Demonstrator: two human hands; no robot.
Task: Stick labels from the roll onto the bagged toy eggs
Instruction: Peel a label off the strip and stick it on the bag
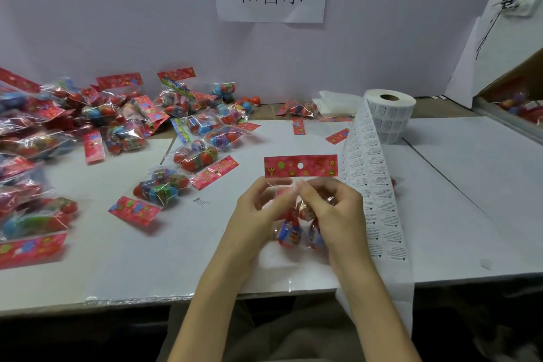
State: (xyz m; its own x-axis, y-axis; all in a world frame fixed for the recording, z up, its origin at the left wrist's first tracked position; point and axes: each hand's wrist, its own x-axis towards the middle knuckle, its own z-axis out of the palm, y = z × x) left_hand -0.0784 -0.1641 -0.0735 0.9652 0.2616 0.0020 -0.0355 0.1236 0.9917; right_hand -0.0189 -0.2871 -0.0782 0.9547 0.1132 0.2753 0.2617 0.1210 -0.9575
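A clear bag of toy eggs (289, 231) with a red header card (300, 166) is held up in front of me, card end pointing away. My left hand (258, 211) grips the bag's left side. My right hand (332, 209) pinches the plastic just under the card with curled fingers; any label under them is hidden. The label roll (392, 114) stands at the back right, and its strip of labels (373, 185) runs toward me past my right wrist and over the table's front edge.
A heap of several bagged eggs (97, 126) covers the left half of the white table (176, 244). Loose red cards (338, 136) and loose eggs (249, 103) lie near the back wall. A cardboard box (517, 97) sits at the far right.
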